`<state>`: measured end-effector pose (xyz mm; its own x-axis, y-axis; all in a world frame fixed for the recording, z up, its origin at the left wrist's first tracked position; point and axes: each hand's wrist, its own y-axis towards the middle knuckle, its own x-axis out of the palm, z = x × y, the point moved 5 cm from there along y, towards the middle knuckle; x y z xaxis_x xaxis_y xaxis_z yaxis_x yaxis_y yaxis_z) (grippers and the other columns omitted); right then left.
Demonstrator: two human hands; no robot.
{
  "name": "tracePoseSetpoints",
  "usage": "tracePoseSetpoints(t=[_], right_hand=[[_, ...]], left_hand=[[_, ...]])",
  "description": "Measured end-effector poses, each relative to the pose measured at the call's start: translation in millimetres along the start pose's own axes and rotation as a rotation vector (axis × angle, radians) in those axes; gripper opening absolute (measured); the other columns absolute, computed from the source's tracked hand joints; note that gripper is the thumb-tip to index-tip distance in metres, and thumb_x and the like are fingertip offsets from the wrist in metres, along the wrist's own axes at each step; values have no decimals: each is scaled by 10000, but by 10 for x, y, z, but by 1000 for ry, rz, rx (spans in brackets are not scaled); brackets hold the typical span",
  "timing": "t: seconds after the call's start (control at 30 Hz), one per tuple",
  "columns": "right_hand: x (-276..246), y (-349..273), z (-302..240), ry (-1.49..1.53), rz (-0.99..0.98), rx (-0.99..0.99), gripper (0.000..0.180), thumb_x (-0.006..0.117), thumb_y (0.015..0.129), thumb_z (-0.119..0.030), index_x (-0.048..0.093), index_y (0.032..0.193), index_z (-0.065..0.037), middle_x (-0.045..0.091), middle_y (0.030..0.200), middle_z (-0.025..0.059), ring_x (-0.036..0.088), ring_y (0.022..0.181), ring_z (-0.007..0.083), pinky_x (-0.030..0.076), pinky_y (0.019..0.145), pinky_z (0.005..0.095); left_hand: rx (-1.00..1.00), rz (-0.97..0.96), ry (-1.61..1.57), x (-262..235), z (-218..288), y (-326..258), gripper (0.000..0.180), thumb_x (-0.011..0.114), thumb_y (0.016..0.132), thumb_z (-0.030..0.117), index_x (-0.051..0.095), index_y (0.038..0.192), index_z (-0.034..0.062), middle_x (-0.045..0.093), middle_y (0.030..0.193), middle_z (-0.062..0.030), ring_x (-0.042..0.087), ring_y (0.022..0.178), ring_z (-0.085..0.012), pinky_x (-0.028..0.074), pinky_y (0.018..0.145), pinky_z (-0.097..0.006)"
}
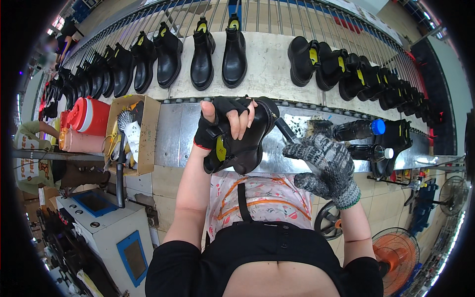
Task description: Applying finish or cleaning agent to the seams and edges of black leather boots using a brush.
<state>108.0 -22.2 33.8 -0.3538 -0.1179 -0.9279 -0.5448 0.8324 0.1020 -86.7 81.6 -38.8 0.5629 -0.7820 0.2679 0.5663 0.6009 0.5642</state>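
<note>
My left hand (pixel 222 119), in a black fingerless glove, is closed on a black ankle boot (pixel 247 148) held on its side above the metal bench edge. The boot's yellow insole label shows near my wrist, and its sole end points up and right. My right hand (pixel 324 166), in a grey knit glove with a green cuff, closes on a dark flat stick-like tool (pixel 285 130). The tool's far end reaches the boot's sole edge; its exact kind is hard to make out. My right fingertips partly cover its near end.
Rows of black boots (pixel 202 57) stand on the conveyor (pixel 264 59) beyond the bench. Two dark bottles (pixel 354 130) and another boot (pixel 393 143) are at right. On the left are a cardboard box (pixel 148 131), a red jug (pixel 94 116) and a grey machine (pixel 106 222).
</note>
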Motion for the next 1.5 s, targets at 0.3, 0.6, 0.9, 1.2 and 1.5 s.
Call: tracePoseSetpoints(t=[0.3, 0.6, 0.9, 1.2, 1.5], right_hand=[[-2, 45, 9, 62, 11, 9, 586, 670, 704, -549, 609, 1193, -232, 593, 969, 65, 587, 858, 242, 465, 685, 358], [89, 62, 86, 7, -7, 48, 569, 637, 654, -601, 621, 1152, -326, 606, 1087, -5, 570, 941, 234, 429, 809, 382], [414, 275, 190, 30, -83, 31, 539, 637, 629, -535, 634, 1117, -304, 607, 1092, -18, 569, 939, 236, 432, 826, 370], [1063, 567, 202, -24, 186, -147, 346, 562, 803, -238, 632, 1135, -307, 559, 801, -26, 578, 693, 143, 462, 558, 301], [1188, 726, 108, 246, 92, -147, 405, 681, 682, -366, 646, 1077, -280, 561, 782, 29, 589, 734, 205, 476, 608, 344]], left_hand=[[9, -13, -6, -14, -3, -5, 863, 63, 821, 756, 510, 464, 108, 547, 513, -25, 494, 633, -201, 297, 957, -399], [3, -19, -13, -16, -24, 3, 860, 73, 818, 760, 508, 471, 104, 553, 523, -30, 496, 640, -201, 291, 964, -403], [46, 187, -162, -390, -106, -115, 837, 78, 856, 719, 477, 464, 96, 484, 475, -35, 445, 652, -201, 273, 962, -373], [82, 406, -325, -946, -165, -401, 805, 93, 861, 723, 443, 486, 102, 462, 519, -33, 415, 725, -191, 290, 957, -337], [115, 567, -432, -1236, -217, -639, 802, 123, 855, 735, 444, 495, 94, 451, 526, -45, 395, 717, -198, 305, 942, -337]])
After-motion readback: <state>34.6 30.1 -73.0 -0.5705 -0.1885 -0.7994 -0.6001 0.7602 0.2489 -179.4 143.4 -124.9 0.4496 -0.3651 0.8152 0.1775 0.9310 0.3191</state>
